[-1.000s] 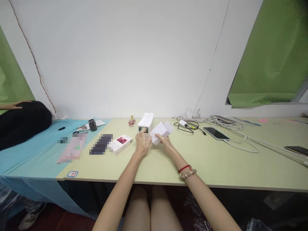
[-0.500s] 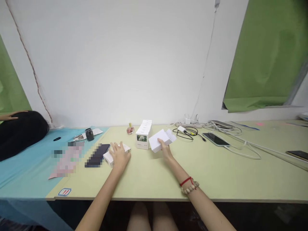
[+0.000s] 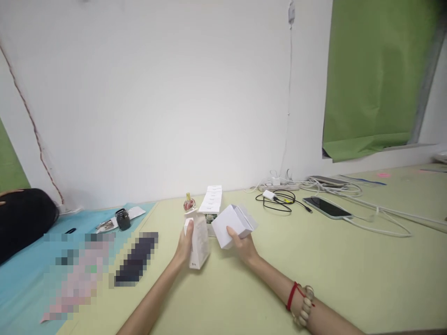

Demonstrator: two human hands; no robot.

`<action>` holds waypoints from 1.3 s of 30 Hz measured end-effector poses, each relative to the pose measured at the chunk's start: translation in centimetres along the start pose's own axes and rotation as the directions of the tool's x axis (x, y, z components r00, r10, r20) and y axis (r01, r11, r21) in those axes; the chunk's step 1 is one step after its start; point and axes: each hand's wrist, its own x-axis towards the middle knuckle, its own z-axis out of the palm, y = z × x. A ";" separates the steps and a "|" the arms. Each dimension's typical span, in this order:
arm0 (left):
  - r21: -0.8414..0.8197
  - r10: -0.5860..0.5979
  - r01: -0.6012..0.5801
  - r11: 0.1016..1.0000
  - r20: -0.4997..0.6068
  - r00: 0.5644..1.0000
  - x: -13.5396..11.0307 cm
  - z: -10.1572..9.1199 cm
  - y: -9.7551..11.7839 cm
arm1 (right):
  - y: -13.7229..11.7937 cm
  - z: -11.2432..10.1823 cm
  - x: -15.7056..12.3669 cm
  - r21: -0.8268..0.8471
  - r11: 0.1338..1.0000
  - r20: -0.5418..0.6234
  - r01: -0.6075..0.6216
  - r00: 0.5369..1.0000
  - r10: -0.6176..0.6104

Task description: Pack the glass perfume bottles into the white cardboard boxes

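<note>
My left hand [image 3: 184, 245] grips a slim white carton [image 3: 200, 243], held upright over the table, with a flap raised at its top. My right hand [image 3: 245, 245] is closed round a blank white box [image 3: 228, 226], its thumb on the near face; the box is tilted and its flaps stand open on the right end. The two cartons are close together but apart. Just behind them runs a row of white boxes [image 3: 212, 199] reaching toward the wall; its front face, with a flower picture, is partly hidden.
A small perfume bottle [image 3: 189, 204] stands left of the row. Further left lie a dark blurred flat item [image 3: 137, 258] and a black jar [image 3: 122, 219] on blue cloth. To the right are a charger with black cable [image 3: 275, 197], a phone [image 3: 326, 208] and white cables.
My left hand has lifted the slim carton off the table, turned it upright and brought it right, beside the other box. My right hand still holds its box. The view has shifted.
</note>
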 end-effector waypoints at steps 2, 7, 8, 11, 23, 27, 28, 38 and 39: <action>-0.179 -0.069 0.090 0.980 0.121 0.990 0.2 0.9 -0.9 | 0.4 0.2 0.1 0.004 1.000 0.004 0.019 1.000 -0.019; -0.062 -0.038 0.046 0.997 0.118 0.992 0.2 1.3 -2.8 | 1.1 0.3 0.7 0.027 0.992 0.096 0.121 0.988 -0.123; -0.054 -0.030 0.038 0.998 0.131 0.991 0.1 1.3 -2.8 | 1.2 0.3 0.7 0.025 0.991 0.104 0.135 0.985 -0.137; -0.102 -0.063 0.080 0.992 0.160 0.985 -0.5 1.2 -2.2 | 1.2 0.1 0.9 0.039 0.990 0.107 0.134 0.985 -0.137; -0.367 -0.297 0.337 0.867 0.162 0.941 -2.5 3.1 -1.1 | -2.4 -1.9 2.8 0.067 0.985 -0.057 0.160 0.986 -0.156; -0.314 -0.332 0.371 0.874 0.171 0.928 -2.5 3.1 -1.3 | -3.0 -1.7 3.3 0.106 0.984 -0.037 0.145 0.989 -0.142; -0.290 -0.332 0.367 0.884 0.164 0.929 -2.5 3.1 -1.3 | -3.2 -1.6 3.3 0.119 0.981 -0.042 0.150 0.988 -0.146; -0.114 -0.183 0.205 0.972 0.174 0.968 -3.7 3.9 0.6 | -4.3 -0.7 2.1 0.152 0.982 0.016 0.112 0.993 -0.115; -0.098 -0.160 0.177 0.979 0.158 0.974 -3.8 3.9 0.6 | -4.2 -0.6 1.9 0.150 0.983 0.046 0.110 0.992 -0.118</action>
